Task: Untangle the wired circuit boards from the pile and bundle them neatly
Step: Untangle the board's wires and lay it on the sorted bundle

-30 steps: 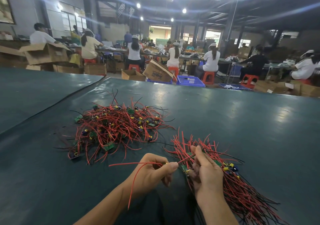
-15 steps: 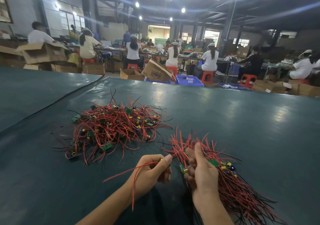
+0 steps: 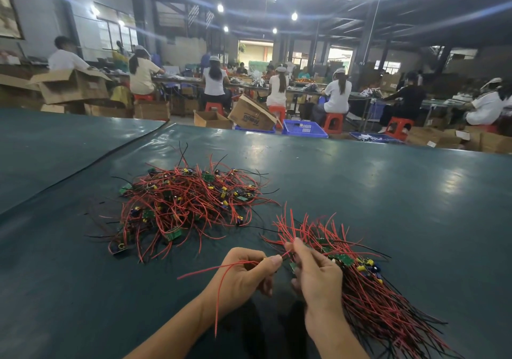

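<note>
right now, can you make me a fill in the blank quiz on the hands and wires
1. The left hand pinches a loose ____ wire.
2. The pile lies to the ____ of the bundle in the right hand.
3. The boards in the pile are ____.

Missing words: red; left; green

Your left hand [image 3: 243,275] and right hand [image 3: 318,278] are showing bare, with bare forearms [image 3: 177,328] running to the frame's lower edge and a short-trimmed thumbnail [image 3: 276,260].
</note>
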`<state>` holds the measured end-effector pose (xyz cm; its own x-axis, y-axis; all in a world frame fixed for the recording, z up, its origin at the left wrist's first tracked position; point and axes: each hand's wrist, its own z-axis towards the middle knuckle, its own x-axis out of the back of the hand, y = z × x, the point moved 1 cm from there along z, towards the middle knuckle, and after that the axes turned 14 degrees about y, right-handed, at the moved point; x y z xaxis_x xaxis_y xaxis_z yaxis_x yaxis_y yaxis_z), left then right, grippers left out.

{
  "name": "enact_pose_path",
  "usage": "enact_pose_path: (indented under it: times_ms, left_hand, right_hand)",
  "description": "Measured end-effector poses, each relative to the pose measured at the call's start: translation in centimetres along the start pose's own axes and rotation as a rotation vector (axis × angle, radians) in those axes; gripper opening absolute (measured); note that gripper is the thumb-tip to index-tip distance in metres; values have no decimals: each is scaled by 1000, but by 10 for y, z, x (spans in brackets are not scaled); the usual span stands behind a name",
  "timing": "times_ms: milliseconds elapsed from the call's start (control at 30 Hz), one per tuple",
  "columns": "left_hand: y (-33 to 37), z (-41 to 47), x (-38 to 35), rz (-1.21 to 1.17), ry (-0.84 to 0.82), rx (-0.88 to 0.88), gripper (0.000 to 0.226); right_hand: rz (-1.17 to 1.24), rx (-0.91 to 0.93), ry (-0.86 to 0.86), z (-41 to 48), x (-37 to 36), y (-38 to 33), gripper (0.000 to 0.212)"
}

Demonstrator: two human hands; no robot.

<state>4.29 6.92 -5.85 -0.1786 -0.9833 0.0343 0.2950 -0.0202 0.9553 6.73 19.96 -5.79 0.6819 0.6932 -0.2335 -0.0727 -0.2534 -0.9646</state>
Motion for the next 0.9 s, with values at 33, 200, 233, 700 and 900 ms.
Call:
enact_pose_path:
  times_ms: [33, 200, 233, 700, 900]
  left_hand:
    - [1, -1, 0, -20, -4, 7, 40]
    - [8, -1, 3, -53, -4, 6, 40]
    - [8, 0, 4, -42, 0, 1, 41]
    - [-2, 12, 8, -476, 353, 430, 37]
    - [6, 14, 12, -598, 198, 509, 51]
  right_hand:
    - [30, -23, 31, 4, 3, -1, 23]
    - [161, -76, 109, 19, 14, -10, 20]
    - [180, -78, 110, 20, 15, -11, 19]
    - [336, 38, -87, 6, 10, -19, 31]
    - [234, -9, -198, 1, 9, -16, 61]
